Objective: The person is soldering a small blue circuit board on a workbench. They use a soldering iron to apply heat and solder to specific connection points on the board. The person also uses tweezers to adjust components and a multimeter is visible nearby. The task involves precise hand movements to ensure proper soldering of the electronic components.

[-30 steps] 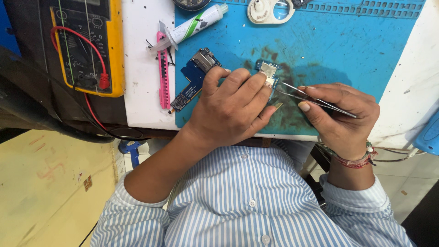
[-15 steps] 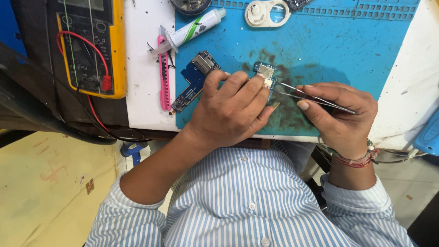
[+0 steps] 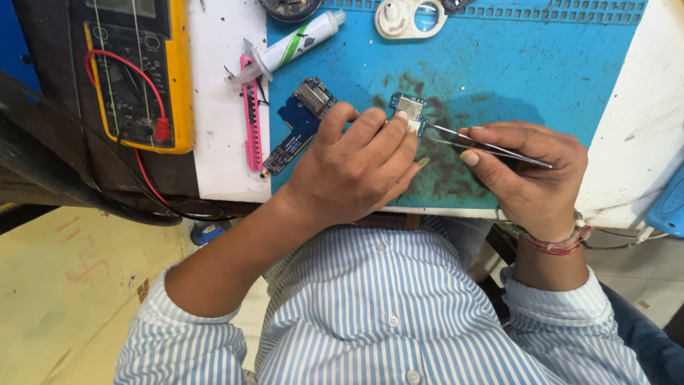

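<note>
steel tweezers [image 3: 491,146] in right hand [image 3: 531,178], left hand [image 3: 356,167] on small circuit board [image 3: 410,110]

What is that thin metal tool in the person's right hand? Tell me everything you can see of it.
The tweezers are slim, silver-grey metal, two long arms tapering to fine points. The right hand pinches them between thumb and fingers, so they lie nearly level above the blue mat, points aimed left. The tips meet the edge of the small circuit board that the left hand steadies with its fingertips. The back end sticks out past the knuckles.
</note>
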